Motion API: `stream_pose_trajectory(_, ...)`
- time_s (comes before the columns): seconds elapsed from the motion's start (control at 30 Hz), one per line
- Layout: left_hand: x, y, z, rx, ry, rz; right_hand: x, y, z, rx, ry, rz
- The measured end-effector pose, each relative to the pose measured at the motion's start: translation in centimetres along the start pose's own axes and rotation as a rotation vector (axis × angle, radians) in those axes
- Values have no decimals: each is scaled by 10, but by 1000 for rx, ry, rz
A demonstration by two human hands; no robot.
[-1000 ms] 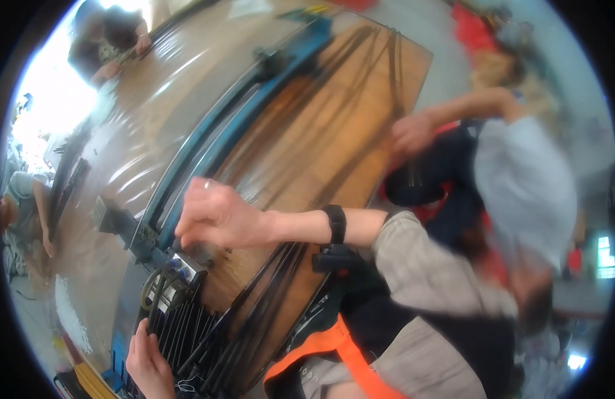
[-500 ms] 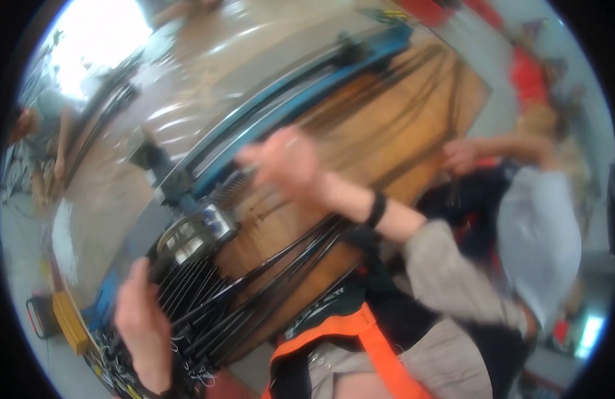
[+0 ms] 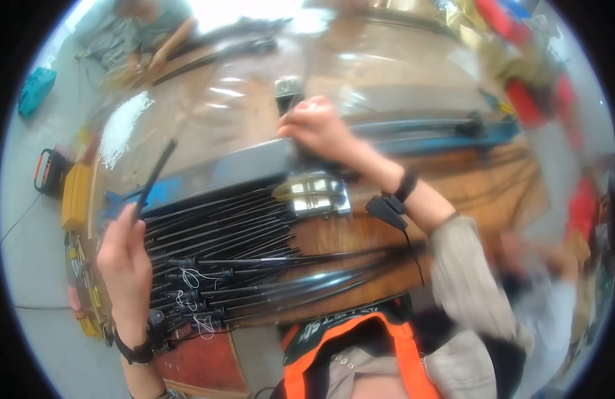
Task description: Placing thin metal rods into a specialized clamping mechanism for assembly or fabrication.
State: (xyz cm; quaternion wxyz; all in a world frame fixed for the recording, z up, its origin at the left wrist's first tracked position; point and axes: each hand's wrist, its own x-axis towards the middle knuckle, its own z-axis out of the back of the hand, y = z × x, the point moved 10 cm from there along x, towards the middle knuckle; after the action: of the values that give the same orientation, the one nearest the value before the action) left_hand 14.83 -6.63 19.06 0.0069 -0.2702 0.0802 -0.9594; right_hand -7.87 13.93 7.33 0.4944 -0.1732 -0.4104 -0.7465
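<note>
My left hand [image 3: 125, 266] is closed around the lower end of a short black rod [image 3: 156, 174], which points up and slightly right over the bench's left side. Over the middle of the bench, my right hand [image 3: 321, 132] is closed in a pinch. A thin coiled piece [image 3: 293, 108], perhaps a spring, shows at its fingertips, though blurred. Below that hand sits a shiny metal block [image 3: 317, 194] with a yellowish curved band over it. Many slim black rods [image 3: 221, 223] lie side by side between my hands.
A blue-and-grey rail fixture [image 3: 414, 130] runs across the bench [image 3: 367, 243]. Longer black tubes [image 3: 334, 282] with white strings lie along the near edge. White slender pieces [image 3: 124, 126] are heaped at far left. Co-workers sit at upper left [image 3: 144, 40] and right [image 3: 553, 312].
The view has turned, swinging the bench nearly level. My right hand now pinches above the metal block; the black rod in my left hand has become visible.
</note>
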Motion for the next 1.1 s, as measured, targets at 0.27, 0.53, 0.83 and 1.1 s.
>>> stream_pose_trajectory(0.27,-13,28,-27,-127,7,64,20,19,-40,-222,216,121)
stream_pose_trajectory(0.53,5,47,-70,-1,103,7,-96,-54,106,-773,-93,50)
stream_pose_trajectory(0.83,77,-51,-208,-149,179,-299,-166,-83,225,-816,-140,-243)
stream_pose_trajectory(1.1,79,-58,-224,-208,249,-183,-188,-117,226,-827,-121,-239)
